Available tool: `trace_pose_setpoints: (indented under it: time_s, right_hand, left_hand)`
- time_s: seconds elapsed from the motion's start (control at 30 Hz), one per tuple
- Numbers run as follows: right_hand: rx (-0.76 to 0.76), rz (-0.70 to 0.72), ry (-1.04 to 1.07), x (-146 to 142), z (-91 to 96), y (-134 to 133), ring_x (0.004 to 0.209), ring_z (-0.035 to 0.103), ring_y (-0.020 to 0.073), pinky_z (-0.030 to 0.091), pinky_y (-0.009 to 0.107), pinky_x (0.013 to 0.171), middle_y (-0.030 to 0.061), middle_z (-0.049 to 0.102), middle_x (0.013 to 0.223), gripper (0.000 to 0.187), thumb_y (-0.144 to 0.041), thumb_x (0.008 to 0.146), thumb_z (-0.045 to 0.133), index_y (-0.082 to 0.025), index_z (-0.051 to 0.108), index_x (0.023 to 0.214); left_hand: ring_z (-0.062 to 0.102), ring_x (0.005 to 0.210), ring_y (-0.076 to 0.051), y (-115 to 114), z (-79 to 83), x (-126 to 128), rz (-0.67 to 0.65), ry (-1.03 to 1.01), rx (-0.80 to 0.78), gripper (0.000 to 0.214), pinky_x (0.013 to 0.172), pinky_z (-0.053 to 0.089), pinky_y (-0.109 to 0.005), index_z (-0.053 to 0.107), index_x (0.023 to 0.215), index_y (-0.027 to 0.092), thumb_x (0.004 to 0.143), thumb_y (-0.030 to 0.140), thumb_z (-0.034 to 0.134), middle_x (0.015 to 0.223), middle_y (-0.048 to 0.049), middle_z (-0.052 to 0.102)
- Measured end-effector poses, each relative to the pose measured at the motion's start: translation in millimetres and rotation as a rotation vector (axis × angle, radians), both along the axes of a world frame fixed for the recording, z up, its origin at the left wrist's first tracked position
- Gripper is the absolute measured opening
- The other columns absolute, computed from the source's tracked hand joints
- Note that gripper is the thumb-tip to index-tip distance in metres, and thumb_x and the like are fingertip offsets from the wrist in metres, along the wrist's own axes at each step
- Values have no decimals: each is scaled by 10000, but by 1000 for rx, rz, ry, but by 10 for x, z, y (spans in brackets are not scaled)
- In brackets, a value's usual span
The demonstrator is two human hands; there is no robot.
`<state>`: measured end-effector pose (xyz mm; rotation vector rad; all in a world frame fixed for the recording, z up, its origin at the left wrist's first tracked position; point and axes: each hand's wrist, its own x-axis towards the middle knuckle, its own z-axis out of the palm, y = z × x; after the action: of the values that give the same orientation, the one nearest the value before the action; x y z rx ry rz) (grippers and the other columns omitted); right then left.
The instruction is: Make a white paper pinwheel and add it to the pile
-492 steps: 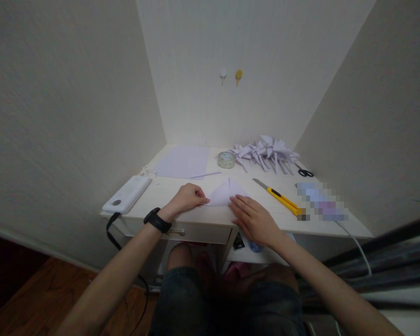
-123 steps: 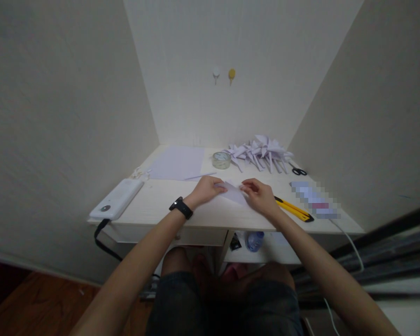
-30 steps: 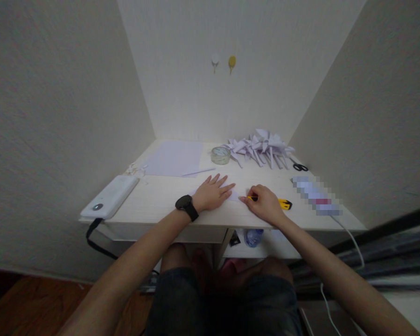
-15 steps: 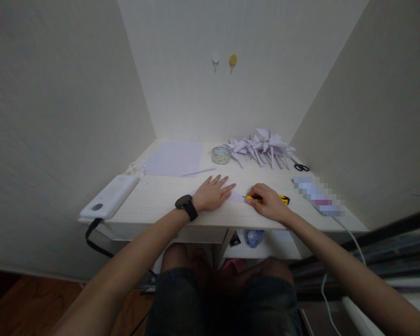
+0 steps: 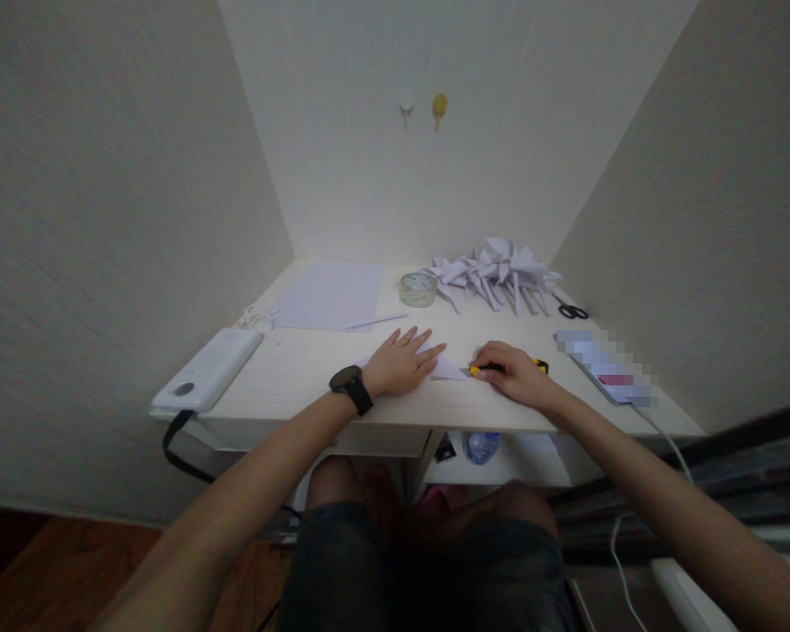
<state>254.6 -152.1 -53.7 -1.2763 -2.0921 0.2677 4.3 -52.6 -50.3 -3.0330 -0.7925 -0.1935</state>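
My left hand [image 5: 405, 362] lies flat with fingers spread on a folded piece of white paper [image 5: 448, 369], pressing it to the desk near the front edge. Much of that paper is hidden under the palm. In my right hand [image 5: 510, 373] is a yellow and black utility knife [image 5: 477, 371], its handle end showing past the knuckles. The blade end is at the right tip of the paper; whether it is inside the fold I cannot tell.
White paper pinwheels [image 5: 500, 272] are heaped at the back right, beside a roll of clear tape [image 5: 418, 289] and black-handled scissors [image 5: 573, 312]. Paper sheets [image 5: 329, 294] and a thin paper stick [image 5: 377, 321] lie back left. A white power bank [image 5: 207, 369] and a phone [image 5: 602, 367] flank the desk.
My right hand has shifted slightly to the right with the utility knife. My left hand stays flat on the paper. The view has moved a little.
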Motion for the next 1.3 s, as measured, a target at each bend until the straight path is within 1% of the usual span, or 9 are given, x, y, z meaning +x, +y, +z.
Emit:
trace_pose_setpoints:
  time_s: [0.23, 0.47, 0.63, 0.8, 0.93, 1.0, 1.1, 1.2, 1.3]
  right_hand:
    - [15, 7, 0, 108, -6, -30, 846, 624, 217, 484, 366, 792, 72, 683, 868, 102, -291, 871, 643, -215, 709, 865]
    - [1, -2, -9, 212, 28, -100, 847, 647, 212, 505, 357, 784, 72, 704, 883, 115, -291, 855, 652, -219, 738, 880]
    - [-16, -45, -23, 278, 35, -195, 832, 658, 205, 517, 345, 774, 72, 711, 899, 123, -300, 848, 653, -218, 737, 882]
    - [6, -181, -110, 287, 6, -334, 874, 657, 221, 521, 365, 809, 83, 714, 938, 167, -294, 878, 605, -212, 730, 951]
    - [136, -390, -269, 363, -26, -423, 1038, 621, 285, 480, 438, 944, 125, 706, 1082, 338, -437, 877, 610, -200, 724, 1088]
    - [145, -519, -334, 434, -32, -441, 1144, 576, 312, 443, 478, 1001, 139, 676, 1193, 445, -500, 906, 543, -194, 686, 1195]
    - [69, -709, -420, 532, -33, -436, 1244, 509, 340, 418, 543, 1008, 143, 615, 1322, 515, -517, 973, 374, -214, 613, 1312]
    - [-5, -763, -487, 575, -37, -416, 1267, 492, 350, 420, 553, 996, 153, 581, 1371, 552, -547, 978, 329, -220, 597, 1333]
    - [13, -762, -523, 558, -36, -417, 1261, 494, 354, 422, 544, 994, 168, 591, 1353, 555, -549, 972, 350, -200, 607, 1318]
  left_hand:
    - [222, 1484, -327, 14, -7, 4, 1, 16, -2, 535, 1178, 169, -539, 301, 1535, 327, 1031, 464, 185, 1618, -83, 252]
    - [225, 1482, -335, 16, -8, 3, -2, 12, -2, 532, 1178, 177, -546, 305, 1536, 316, 1032, 448, 202, 1613, -97, 259]
    - [249, 1477, -320, -2, -9, 0, 7, -25, 18, 521, 1179, 192, -536, 339, 1523, 317, 1032, 445, 219, 1603, -87, 291]
    - [318, 1450, -303, -1, -5, -14, 39, -78, 33, 503, 1168, 240, -512, 424, 1479, 315, 1024, 455, 263, 1573, -79, 361]
    - [356, 1430, -315, 20, -15, -25, 86, -110, 52, 492, 1155, 280, -497, 473, 1454, 290, 1018, 436, 296, 1544, -99, 407]
    - [361, 1427, -316, 27, -21, -26, 87, -115, 54, 488, 1153, 286, -496, 477, 1451, 290, 1016, 431, 305, 1541, -98, 412]
    - [361, 1428, -313, 29, -24, -24, 83, -116, 52, 484, 1154, 286, -501, 476, 1450, 299, 1015, 433, 313, 1543, -89, 410]
    - [360, 1428, -313, 26, -20, -21, 90, -114, 50, 483, 1156, 285, -500, 481, 1448, 297, 1014, 434, 318, 1542, -90, 412]
    - [360, 1427, -321, 23, -11, -22, 90, -99, 54, 488, 1153, 291, -500, 475, 1453, 292, 1016, 433, 310, 1541, -100, 411]
